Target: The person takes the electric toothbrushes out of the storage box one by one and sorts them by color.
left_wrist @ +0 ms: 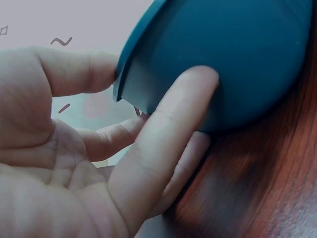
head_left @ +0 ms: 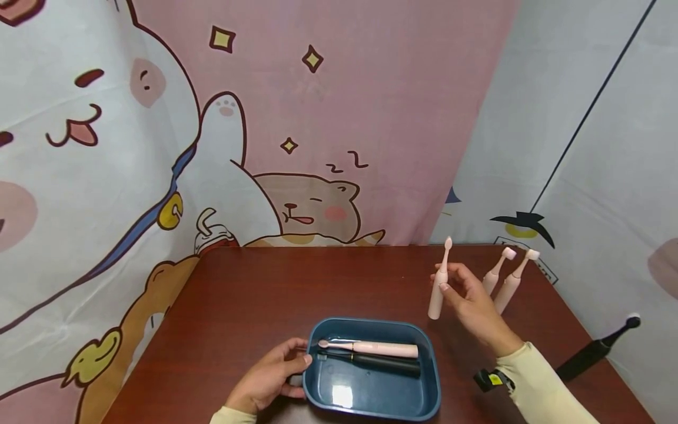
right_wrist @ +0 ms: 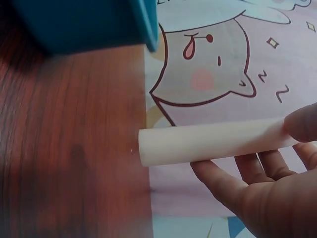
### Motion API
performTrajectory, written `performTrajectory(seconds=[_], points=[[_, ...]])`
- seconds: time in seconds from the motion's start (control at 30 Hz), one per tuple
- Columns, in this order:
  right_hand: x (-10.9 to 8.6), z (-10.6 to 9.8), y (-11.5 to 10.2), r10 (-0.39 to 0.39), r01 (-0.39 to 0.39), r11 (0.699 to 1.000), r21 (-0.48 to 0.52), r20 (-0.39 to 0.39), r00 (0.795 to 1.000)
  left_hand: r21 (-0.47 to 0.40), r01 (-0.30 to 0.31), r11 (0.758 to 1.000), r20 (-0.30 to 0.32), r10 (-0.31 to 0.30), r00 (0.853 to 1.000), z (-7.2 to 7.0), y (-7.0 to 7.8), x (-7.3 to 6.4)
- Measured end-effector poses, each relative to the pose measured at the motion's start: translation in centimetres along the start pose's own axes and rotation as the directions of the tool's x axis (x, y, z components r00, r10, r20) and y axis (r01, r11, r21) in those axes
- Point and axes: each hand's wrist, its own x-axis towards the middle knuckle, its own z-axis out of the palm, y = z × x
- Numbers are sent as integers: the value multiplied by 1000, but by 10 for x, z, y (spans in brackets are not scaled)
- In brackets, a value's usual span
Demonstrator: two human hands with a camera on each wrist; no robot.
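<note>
My right hand [head_left: 471, 306] pinches a pale pink electric toothbrush [head_left: 436, 297] by its handle, nearly upright with the brush head on top. In the right wrist view the bare handle end of this toothbrush [right_wrist: 183, 145] sticks out from the fingers; its head is out of frame. At the left end of a dark blue plastic bin [head_left: 371, 391], my left hand [head_left: 272, 374] grips the wall and rim. Inside the bin, a pink electric toothbrush [head_left: 386, 349] lies alongside a black electric toothbrush [head_left: 386, 363], both heads pointing left.
Behind my right hand stand two more pale pink electric toothbrushes [head_left: 492, 277] [head_left: 511, 288]. A black electric toothbrush [head_left: 585, 359] stands tilted at the table's right side. The dark red wooden table [head_left: 254, 288] meets a cartoon-printed cloth [head_left: 402, 118] at its back.
</note>
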Motion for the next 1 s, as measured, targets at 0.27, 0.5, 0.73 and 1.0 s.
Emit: performTrajectory(seconds=[0.27,0.5,0.73,1.0], points=[[-1,-9,8,-2,-1,1000,-29,-85,996,-3,-3,1000,2,3,1000,0,-1,0],[-1,-12,13,-18,13,999,-33,-135,991,-3,-1,1000,5,1,1000,0,0,0],[-2,-15,18,-38,27,998,-62,-188,982,1,1,1000,10,-1,1000,0,1,1],[-3,-19,22,-43,18,995,-101,-251,967,-2,2,1000,14,-2,1000,0,1,-1]])
